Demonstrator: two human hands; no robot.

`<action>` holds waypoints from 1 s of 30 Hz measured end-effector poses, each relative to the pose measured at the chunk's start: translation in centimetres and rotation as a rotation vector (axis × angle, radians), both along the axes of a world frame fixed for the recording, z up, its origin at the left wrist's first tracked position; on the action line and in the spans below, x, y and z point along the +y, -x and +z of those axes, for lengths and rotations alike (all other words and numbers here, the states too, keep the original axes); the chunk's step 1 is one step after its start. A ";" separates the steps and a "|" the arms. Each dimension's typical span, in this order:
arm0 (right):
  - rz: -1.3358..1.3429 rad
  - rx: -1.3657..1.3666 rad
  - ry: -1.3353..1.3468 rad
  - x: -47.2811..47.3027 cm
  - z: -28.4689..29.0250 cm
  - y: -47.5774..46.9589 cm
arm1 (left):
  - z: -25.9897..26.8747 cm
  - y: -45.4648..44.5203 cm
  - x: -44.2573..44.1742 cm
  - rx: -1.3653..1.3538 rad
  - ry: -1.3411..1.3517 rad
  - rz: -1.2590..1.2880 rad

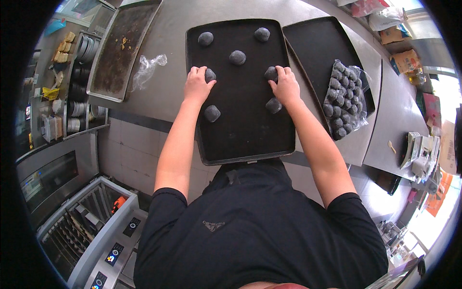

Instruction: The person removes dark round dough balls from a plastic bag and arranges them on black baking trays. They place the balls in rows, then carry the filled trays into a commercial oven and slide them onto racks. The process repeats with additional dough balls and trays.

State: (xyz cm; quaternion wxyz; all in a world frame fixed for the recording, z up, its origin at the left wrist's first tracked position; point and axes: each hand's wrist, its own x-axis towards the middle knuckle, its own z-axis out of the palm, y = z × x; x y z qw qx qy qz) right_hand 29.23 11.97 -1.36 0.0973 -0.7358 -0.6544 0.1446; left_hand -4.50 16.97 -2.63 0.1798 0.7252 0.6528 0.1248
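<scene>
A black baking tray [249, 137] lies before me, its near edge past the table's edge. Several dark grey balls, apparently dough, rest spaced out on it, among them one at the middle [237, 57]. My left hand [199, 83] has its fingers and thumb around a grey ball [210, 75] by the tray's left side. Near the right side, my right hand [285, 85] grips another grey ball [271, 73] in the same way. Just below that hand sits one more ball [273, 105], close to my wrist.
A second black tray [314, 39] on the right carries a clear plastic bag of grey balls [343, 97]. Crumpled plastic film [149, 68] and a stained metal tray [113, 54] lie to the left. Scales [418, 151] stand at far right; an open-topped metal unit [86, 216] is lower left.
</scene>
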 end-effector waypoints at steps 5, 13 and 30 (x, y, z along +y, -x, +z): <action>0.021 -0.023 0.001 0.5 0.1 -0.1 | 0.2 0.1 -0.2 0.001 0.005 -0.043; 0.020 0.015 -0.047 0.2 -0.1 -0.1 | -0.1 0.1 -1.2 -0.047 -0.067 -0.063; 0.088 0.145 0.049 -10.2 1.0 0.7 | 0.9 0.4 -13.5 -0.073 0.007 -0.116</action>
